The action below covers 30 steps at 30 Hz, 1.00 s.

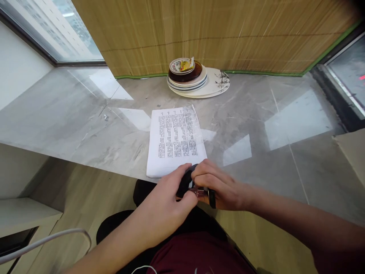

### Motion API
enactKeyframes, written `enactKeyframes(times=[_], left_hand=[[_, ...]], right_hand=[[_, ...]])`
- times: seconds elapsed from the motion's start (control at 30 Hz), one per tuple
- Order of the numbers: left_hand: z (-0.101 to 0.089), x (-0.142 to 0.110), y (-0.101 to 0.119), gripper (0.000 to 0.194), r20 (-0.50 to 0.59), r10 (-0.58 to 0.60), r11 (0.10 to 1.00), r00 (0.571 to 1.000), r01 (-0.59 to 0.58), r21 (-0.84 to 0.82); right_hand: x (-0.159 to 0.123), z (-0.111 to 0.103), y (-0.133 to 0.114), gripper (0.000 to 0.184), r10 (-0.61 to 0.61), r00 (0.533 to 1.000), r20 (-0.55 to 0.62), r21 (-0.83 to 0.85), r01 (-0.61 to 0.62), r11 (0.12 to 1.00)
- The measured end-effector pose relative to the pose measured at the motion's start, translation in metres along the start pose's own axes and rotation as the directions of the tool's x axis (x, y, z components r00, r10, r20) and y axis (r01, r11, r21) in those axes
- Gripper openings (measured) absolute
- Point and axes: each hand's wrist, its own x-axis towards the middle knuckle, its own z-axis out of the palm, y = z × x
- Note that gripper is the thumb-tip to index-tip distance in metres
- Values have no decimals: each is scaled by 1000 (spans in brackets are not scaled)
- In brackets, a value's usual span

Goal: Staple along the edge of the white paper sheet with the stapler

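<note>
Both my hands meet at the counter's front edge around a black stapler-like tool with a shiny metal part in its middle. My left hand grips its left end, the thumb lying near the metal. From the other side, my right hand curls its fingers over the top, and a black end piece sticks out below them. Fingers hide much of the tool, so its exact kind is unclear. Just beyond the hands, a stack of printed paper lies on the counter, its far right corner covered by something glossy and transparent.
Stacked plates stand at the back of the grey marbled counter, topped by a small yellow packet. Behind them hangs a bamboo blind. A crumpled scrap lies left. A white tube curves at lower left.
</note>
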Motion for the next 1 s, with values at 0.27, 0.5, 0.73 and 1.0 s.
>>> enactKeyframes(times=[0.27,0.5,0.73,1.0], left_hand=[[7,-14,-4,58,-163,127,968,978,-87,234],[-12,-27,8,33,-41,75,982,996,-67,178],[-39,-42,2,22,-74,-141,988,987,146,56],[-98,-47,-5,17,92,-516,823,852,522,-222]], right_hand=[[5,2,-7,14,-131,991,33,-144,134,980],[27,6,-14,15,-156,977,143,-150,177,973],[70,31,-2,15,-224,944,242,6,229,973],[113,77,23,23,-138,951,277,333,39,942]])
